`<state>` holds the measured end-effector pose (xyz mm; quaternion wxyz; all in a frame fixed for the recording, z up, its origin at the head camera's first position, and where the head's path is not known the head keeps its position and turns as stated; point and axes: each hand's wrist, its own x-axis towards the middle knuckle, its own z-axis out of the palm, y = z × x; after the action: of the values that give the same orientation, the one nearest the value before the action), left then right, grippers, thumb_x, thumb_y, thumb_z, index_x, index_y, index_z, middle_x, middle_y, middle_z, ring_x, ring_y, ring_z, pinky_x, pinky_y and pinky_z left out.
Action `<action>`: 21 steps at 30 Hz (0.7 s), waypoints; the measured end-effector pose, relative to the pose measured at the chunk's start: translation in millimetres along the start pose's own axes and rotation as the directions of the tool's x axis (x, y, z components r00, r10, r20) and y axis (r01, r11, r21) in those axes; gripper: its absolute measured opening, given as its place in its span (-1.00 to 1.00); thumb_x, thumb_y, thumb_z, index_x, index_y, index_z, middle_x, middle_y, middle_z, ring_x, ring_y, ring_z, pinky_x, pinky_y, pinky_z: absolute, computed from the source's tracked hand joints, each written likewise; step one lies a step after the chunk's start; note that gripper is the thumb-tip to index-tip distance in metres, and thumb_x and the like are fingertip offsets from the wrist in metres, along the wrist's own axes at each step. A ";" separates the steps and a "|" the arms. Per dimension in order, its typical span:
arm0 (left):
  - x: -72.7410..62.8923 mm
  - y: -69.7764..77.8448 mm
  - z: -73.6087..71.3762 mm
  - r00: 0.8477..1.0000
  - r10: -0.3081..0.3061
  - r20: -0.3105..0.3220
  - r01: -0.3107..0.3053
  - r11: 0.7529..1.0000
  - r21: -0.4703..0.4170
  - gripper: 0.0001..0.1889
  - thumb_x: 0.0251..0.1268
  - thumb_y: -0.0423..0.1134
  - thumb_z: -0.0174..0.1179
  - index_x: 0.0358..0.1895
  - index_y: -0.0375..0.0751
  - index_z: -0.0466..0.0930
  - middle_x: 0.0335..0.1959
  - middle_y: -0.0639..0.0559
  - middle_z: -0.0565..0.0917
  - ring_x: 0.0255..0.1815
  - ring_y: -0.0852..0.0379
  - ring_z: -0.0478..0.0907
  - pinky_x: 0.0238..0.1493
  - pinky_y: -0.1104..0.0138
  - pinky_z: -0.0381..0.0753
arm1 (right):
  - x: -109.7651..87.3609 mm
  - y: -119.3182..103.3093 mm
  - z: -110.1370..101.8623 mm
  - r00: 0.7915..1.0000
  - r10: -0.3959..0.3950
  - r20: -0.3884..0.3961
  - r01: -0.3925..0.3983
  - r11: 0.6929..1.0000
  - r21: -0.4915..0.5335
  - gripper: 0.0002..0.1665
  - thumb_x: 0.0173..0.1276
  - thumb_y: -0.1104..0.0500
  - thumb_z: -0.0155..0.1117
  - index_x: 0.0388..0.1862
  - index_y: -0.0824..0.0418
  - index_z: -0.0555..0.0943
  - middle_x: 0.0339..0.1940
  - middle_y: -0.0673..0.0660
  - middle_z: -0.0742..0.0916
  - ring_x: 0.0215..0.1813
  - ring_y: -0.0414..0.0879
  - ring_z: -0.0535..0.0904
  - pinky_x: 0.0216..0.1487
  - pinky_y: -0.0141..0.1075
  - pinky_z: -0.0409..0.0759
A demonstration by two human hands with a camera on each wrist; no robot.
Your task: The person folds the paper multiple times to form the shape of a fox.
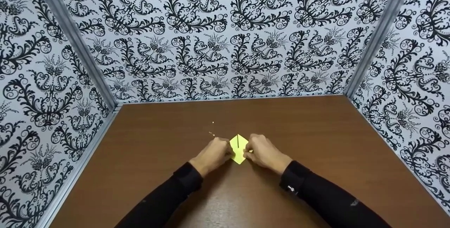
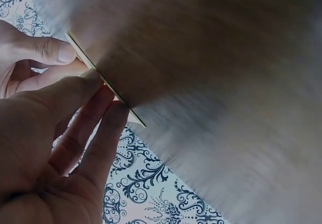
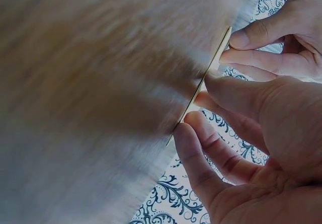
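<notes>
A small yellow piece of paper (image 1: 239, 156) lies as a diamond at the middle of the brown table, one corner pointing away from me. A dark straight line runs down from its far corner; whether it is drawn, cut or a fold I cannot tell. My left hand (image 1: 216, 151) pinches the paper's left corner. On the opposite corner, my right hand (image 1: 266, 152) grips it between thumb and fingers. Both wrist views show the paper (image 2: 111, 89) almost edge-on, as a thin pale strip with fingertips of both hands along it. Its underside is hidden.
Tiny pale specks (image 1: 213, 133) lie on the brown table (image 1: 158, 126) just beyond my left hand. Walls with a black scroll pattern (image 1: 225, 45) enclose the table at the back and both sides, with grey posts (image 1: 372, 41) at the corners.
</notes>
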<state>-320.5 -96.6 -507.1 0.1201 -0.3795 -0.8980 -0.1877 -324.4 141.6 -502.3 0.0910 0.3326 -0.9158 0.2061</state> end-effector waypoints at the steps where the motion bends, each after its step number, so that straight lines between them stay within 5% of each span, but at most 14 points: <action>1: 0.1 0.0 0.0 1.000 -0.007 0.003 0.007 1.000 -0.005 -0.85 0.35 -0.51 0.62 -0.38 -0.24 0.92 -0.32 -0.07 0.86 -0.28 0.19 0.76 -0.23 0.41 0.73 | 0.2 0.1 -0.2 1.000 -0.002 -0.002 0.002 1.000 -0.002 -0.89 0.39 0.32 0.73 -0.35 0.27 0.95 -0.32 0.17 0.81 -0.28 -0.15 0.59 -0.26 -0.24 0.65; 5: 0.2 -0.1 0.1 1.000 -0.024 0.011 0.024 1.000 -0.019 -0.87 0.37 -0.49 0.63 -0.36 -0.27 0.92 -0.33 -0.09 0.86 -0.29 0.20 0.73 -0.23 0.41 0.72 | 1.3 0.8 -0.6 1.000 -0.013 -0.015 0.013 1.000 0.001 -0.93 0.36 0.31 0.74 -0.34 0.27 0.96 -0.33 0.16 0.85 -0.26 -0.08 0.68 -0.21 -0.22 0.68; 12: 2.6 -0.6 0.2 0.999 -0.032 0.009 0.032 0.999 -0.025 -0.82 0.30 -0.52 0.61 -0.43 -0.25 0.88 -0.39 -0.04 0.84 -0.36 0.34 0.42 -0.28 0.42 0.59 | 1.8 1.5 -1.6 0.999 0.036 -0.024 -0.034 0.997 0.068 -0.93 0.31 0.32 0.78 -0.31 0.27 0.97 -0.32 0.15 0.91 -0.22 0.00 0.80 -0.18 -0.25 0.73; 21: 2.7 -1.5 -1.3 1.000 -0.005 -0.007 0.005 0.999 -0.033 -0.83 0.26 -0.54 0.63 -0.43 -0.25 0.90 -0.41 -0.02 0.86 -0.37 0.37 0.44 -0.27 0.45 0.59 | -0.6 -9.4 1.7 0.999 0.034 -0.027 -0.030 0.990 0.136 -0.86 0.27 0.28 0.84 -0.43 0.20 0.96 -0.44 0.04 0.90 -0.39 -0.32 0.54 -0.34 -0.42 0.54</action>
<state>-323.4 -96.4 -505.3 0.1165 -0.3785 -0.8953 -0.2042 -317.9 134.8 -501.0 0.0786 0.3201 -0.9035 0.2740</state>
